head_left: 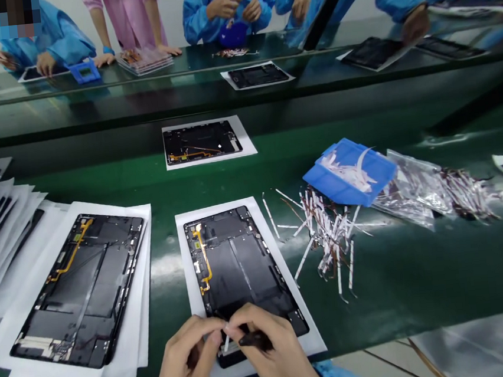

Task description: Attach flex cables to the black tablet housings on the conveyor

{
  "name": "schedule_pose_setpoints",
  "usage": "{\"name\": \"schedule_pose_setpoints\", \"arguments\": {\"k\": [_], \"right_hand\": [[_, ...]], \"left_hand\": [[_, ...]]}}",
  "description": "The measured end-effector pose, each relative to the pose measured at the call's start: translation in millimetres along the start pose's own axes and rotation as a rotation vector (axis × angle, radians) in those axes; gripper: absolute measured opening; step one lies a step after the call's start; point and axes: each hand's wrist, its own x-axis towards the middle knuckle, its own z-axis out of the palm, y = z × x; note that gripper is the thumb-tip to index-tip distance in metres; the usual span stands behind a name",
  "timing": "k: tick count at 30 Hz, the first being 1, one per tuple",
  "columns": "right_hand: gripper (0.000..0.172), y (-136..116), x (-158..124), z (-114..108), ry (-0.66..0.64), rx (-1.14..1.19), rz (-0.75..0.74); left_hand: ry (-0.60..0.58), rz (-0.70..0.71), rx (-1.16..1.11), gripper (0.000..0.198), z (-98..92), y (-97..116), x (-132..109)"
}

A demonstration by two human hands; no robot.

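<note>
A black tablet back housing [237,273] with a yellow flex cable [202,258] lies on a white paper sheet [192,265] right in front of me. My left hand [190,360] and my right hand [267,347] meet over the housing's near end. Between my left fingertips a narrow white strip [226,342] seems pinched, its upper end hidden by my fingers. My right hand grips dark tweezers [255,342], whose tips are hidden. The housing's near end is mostly covered by my hands.
To the left lies another housing [77,291] on stacked paper, beside a pile of sheets [2,230]. To the right are a heap of peeled strips [330,240], a blue tray [350,173] and a plastic bag [409,191]. Co-workers in smocks stand beyond a further housing [200,141].
</note>
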Motion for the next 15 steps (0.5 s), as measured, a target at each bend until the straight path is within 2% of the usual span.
{"name": "schedule_pose_setpoints", "arguments": {"k": [7, 15], "right_hand": [[0.016, 0, -2, 4, 0.028, -0.026, -0.065], [0.016, 9, -3, 11, 0.078, -0.123, -0.17]], "left_hand": [[-0.01, 0.052, 0.038, 0.024, -6.7, 0, -2], [-0.016, -0.078, -0.041, 0.028, -2.8, -7, -3]]}}
